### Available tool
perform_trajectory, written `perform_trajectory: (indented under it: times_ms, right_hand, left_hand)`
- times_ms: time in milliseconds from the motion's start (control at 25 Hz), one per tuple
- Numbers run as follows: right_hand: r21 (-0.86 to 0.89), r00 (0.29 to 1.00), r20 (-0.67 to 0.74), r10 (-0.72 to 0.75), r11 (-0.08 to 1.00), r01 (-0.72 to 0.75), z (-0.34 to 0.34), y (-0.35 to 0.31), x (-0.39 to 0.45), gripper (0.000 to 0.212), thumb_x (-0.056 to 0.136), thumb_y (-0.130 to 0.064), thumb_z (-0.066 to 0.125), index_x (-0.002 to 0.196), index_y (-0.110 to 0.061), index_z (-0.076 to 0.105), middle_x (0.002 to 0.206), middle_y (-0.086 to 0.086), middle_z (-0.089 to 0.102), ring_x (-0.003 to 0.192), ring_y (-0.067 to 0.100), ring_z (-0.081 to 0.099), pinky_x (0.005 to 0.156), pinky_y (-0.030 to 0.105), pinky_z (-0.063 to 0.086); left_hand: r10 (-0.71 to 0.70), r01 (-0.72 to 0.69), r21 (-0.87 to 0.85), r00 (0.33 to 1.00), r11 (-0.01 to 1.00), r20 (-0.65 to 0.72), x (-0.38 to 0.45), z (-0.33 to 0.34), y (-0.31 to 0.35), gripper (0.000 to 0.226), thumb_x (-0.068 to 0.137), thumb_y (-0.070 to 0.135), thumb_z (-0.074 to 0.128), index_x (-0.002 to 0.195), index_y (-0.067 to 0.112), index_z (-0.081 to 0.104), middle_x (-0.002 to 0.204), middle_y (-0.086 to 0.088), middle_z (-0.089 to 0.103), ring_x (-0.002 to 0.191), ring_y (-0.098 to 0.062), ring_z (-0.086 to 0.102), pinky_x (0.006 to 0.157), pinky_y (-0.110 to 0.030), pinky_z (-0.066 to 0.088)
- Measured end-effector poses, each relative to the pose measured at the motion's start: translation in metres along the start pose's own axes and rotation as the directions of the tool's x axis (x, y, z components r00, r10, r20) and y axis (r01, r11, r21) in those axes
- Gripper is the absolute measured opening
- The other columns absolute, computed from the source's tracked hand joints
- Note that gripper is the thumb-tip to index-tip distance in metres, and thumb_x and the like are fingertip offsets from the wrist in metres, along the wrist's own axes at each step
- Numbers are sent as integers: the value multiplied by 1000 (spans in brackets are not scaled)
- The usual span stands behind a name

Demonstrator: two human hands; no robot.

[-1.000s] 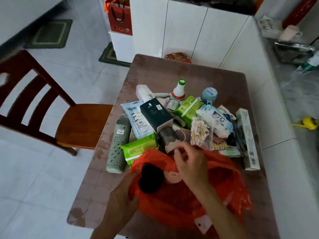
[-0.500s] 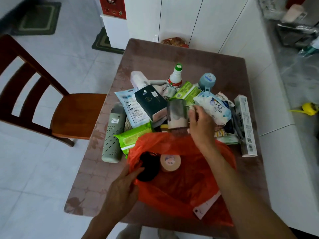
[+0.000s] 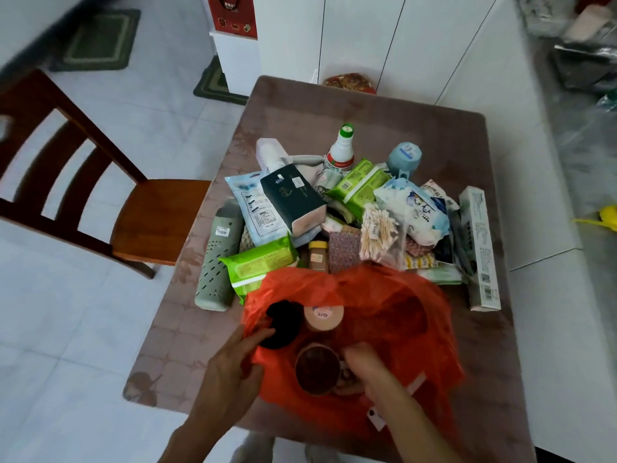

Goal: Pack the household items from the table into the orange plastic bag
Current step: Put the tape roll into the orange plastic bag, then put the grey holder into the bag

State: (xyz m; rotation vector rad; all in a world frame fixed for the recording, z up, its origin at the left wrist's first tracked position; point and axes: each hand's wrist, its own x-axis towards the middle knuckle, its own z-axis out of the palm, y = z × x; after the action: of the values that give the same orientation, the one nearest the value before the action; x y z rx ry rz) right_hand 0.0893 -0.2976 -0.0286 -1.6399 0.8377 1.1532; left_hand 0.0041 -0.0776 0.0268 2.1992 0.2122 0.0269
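The orange plastic bag (image 3: 394, 309) lies open on the near side of the brown table (image 3: 367, 108). My left hand (image 3: 230, 365) grips the bag's left rim. My right hand (image 3: 364, 365) is inside the bag, its fingers against a dark brown cylindrical container (image 3: 317, 367). A black round item (image 3: 283, 324) and a tan tape roll (image 3: 323, 316) lie in the bag. Behind the bag is a heap of household items: green wipes pack (image 3: 260, 264), cotton swabs bag (image 3: 379, 233), dark box (image 3: 293, 198), white bottle (image 3: 341, 152).
A grey-green perforated case (image 3: 218, 259) lies at the heap's left, a long white box (image 3: 479, 245) at its right. A wooden chair (image 3: 100, 202) stands left of the table. White cabinets (image 3: 367, 35) rise behind, a white counter at the right.
My right hand lifted the dark container out of the heap and lowered it into the bag. My left hand stayed on the bag's rim. The camera tilted down.
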Motion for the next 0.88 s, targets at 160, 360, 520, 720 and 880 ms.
perform_trajectory:
  times_ms: [160,360,520,720,880]
  right_hand:
    - [255,994,106,-35,967,7,19,-4,3,18,102,-23,50,105,-6,56,93,22,66,78,36,67,68,50,59]
    - [63,949,168,-267,964,260,10,1,-4,19,95,-16,59,112,-19,64,111,11,73,98,25,70,80,40,56]
    - [-51,951,-11,-308,950,307,14,6,-8,22,94,-16,58,112,-28,60,102,1,71,87,17,68,70,31,54]
    - [-151,890,-225,-396,917,370,10,16,-22,22,92,-15,61,93,-35,68,83,-3,74,75,23,70,69,42,57]
    - [-113,834,-273,-480,877,467,3,11,-56,35,93,-11,63,83,-44,70,82,-15,73,72,7,70,64,25,54]
  left_hand:
    - [27,-28,-98,1000,995,-6,-17,-13,16,55,70,13,63,121,32,64,126,1,59,94,1,61,76,-15,52]
    - [-456,199,-570,816,797,-354,23,-40,-15,41,89,47,53,129,40,47,128,6,58,96,-21,64,74,-43,57]
    - [-565,589,83,799,804,-203,97,-40,-86,55,81,34,70,129,19,48,128,-14,57,109,-34,57,91,-50,49]
    - [-532,540,201,841,817,-97,135,-16,-126,96,57,36,86,135,6,37,124,-25,50,116,-41,46,98,-51,40]
    - [-552,555,-44,811,831,-192,129,-52,-111,84,64,38,82,133,6,45,124,-22,53,111,-39,53,82,-50,54]
